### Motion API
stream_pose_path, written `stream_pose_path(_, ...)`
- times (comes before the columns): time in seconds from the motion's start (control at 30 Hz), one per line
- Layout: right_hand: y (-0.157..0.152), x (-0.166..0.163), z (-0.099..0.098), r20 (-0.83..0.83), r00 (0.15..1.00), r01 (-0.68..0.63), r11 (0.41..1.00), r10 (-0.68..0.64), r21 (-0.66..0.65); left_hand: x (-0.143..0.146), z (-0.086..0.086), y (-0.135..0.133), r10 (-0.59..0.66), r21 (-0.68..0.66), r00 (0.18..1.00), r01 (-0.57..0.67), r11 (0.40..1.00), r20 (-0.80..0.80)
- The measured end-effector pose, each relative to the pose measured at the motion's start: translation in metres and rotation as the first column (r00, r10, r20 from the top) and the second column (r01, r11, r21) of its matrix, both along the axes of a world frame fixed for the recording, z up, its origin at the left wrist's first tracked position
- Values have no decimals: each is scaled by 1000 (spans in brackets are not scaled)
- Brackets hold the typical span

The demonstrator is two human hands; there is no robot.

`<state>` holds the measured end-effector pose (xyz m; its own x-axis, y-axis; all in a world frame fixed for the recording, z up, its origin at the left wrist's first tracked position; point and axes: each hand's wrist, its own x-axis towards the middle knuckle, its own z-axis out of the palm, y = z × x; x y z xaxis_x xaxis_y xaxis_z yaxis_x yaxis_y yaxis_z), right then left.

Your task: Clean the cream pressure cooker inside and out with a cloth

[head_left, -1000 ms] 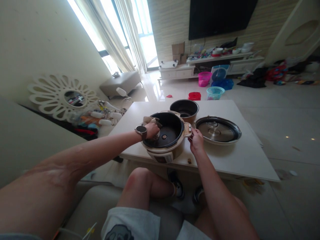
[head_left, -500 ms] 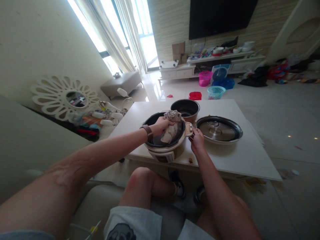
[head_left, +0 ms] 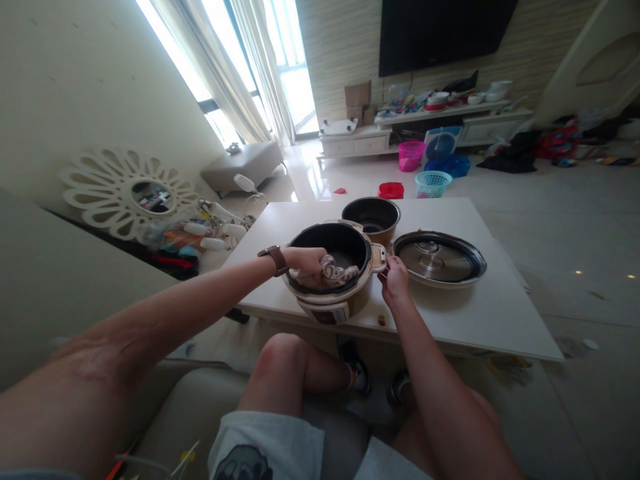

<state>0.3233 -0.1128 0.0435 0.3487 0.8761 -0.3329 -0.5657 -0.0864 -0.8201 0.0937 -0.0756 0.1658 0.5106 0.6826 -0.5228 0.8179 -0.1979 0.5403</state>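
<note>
The left hand (head_left: pixel 305 261) squeezed a crumpled grey cloth (head_left: pixel 339 273), lying left to right, inside the round cream cooker (head_left: pixel 325 308), upright on the white worktop (head_left: pixel 475 313). The right hand (head_left: pixel 395 280) gripped its side handle (head_left: pixel 381 257).

The fingertips of the left hand (head_left: pixel 306 262) are buried in the folds of the cloth (head_left: pixel 339 273). Hand and cloth together cover the 6 o'clock part of the floor inside the cooker (head_left: pixel 307 301). The right hand (head_left: pixel 395 281) shows only its back at the cooker's 3 o'clock handle, so I cannot tell whether its fingers close on it. The lower part of the pot (head_left: pixel 373 215) at 1 o'clock is hidden behind the cooker's rim. The cooker's front panel is too small to read. A brown speck (head_left: pixel 383 321) on the counter (head_left: pixel 480 320) at 5 o'clock is too small to name. Both arms are cut off by the picture's bottom edge.
</note>
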Motion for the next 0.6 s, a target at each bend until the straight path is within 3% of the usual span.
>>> stream_pose_path(0.1,0,0,-1,-3,1000,-3,1000,3,12,-12,1,7,-142,213,894,251,944,-426)
stream_pose_path(0.2,-1,1,-1,7,1000,-4,1000,4,16,-13,-5,13,-141,446,779,486,752,-611)
stream_pose_path(0.3,-1,1,0,17,1000,-5,1000,5,6,-10,-13,19,-161,561,781,559,610,-603)
stream_pose_path(0.6,-1,-1,4,-19,1000,2,1000,-2,-14,27,-15,25,-374,661,784,619,423,-495)
